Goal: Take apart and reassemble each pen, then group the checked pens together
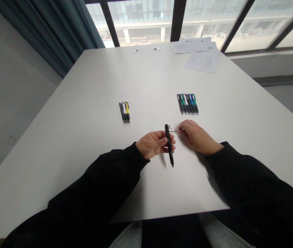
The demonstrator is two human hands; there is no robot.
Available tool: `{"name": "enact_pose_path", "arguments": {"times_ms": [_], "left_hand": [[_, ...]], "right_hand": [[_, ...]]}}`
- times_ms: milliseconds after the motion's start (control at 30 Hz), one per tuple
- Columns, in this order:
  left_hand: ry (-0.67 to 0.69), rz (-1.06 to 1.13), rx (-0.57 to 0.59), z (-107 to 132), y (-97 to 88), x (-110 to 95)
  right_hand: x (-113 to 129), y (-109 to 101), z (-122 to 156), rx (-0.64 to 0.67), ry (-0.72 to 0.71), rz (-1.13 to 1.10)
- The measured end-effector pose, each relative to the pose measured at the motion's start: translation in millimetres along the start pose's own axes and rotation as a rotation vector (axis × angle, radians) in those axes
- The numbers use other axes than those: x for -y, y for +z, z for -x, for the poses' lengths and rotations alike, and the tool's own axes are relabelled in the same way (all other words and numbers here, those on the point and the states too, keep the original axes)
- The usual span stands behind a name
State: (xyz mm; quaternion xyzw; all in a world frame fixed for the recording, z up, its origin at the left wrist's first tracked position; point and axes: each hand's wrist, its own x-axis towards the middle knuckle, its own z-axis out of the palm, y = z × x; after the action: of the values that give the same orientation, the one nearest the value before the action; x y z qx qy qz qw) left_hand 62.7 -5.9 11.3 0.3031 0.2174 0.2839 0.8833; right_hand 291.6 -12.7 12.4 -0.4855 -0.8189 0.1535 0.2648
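My left hand [155, 143] is closed on a black pen [169, 146], which tilts slightly between thumb and fingers above the white table [89, 110]. Just to its right, my right hand [195, 136] pinches the end of a thin dark rod [174, 131] that looks like a pen refill. The rod points left toward the upper part of the pen; whether it touches the pen I cannot tell. Some tiny dark and light bits show beside the pen's upper end, too small to name.
Three pens [124, 112], black, white and yellow, lie side by side ahead on the left. Ahead on the right is a row of several pens [188, 104] in mixed colours. Printed papers [200, 60] lie at the far edge by the windows, near two cable-hole covers [157, 49].
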Motion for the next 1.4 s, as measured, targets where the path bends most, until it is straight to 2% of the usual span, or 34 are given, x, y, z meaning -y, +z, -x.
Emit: {"name": "enact_pose_path", "arguments": {"times_ms": [100,267,400,500,700,933,1267,1400], "left_hand": [[0.030,-0.020,-0.035,-2.2,0.2,-1.0],[-0.048,-0.164,-0.057,-4.4,-0.1,-0.7],[-0.062,-0.200,-0.062,-3.4,0.5,-0.8],[-0.088,-0.225,-0.036,-2.4,0.7,-0.7],[-0.148,-0.333,0.025,-0.7,-1.3,-0.4],[-0.180,-0.407,0.063,-1.4,-2.1,-0.5],[-0.207,-0.427,0.061,-1.2,-1.7,-0.9],[-0.215,-0.451,0.050,-1.6,-1.7,-1.3]], "right_hand": [[-0.3,-1.9,1.3,-0.064,0.155,-0.178],[-4.0,-3.0,-0.6,-0.181,0.366,-0.730],[-6.1,-6.4,-1.4,-0.228,0.440,-1.148],[-8.1,-11.3,-1.0,-0.232,0.462,-1.313],[-14.3,-15.4,-1.2,-0.277,0.488,-1.431],[-13.8,-14.5,0.0,-0.246,0.556,-1.397],[-10.0,-16.1,0.0,-0.208,0.539,-1.381],[-8.4,-16.3,0.2,-0.192,0.488,-1.347]]}}
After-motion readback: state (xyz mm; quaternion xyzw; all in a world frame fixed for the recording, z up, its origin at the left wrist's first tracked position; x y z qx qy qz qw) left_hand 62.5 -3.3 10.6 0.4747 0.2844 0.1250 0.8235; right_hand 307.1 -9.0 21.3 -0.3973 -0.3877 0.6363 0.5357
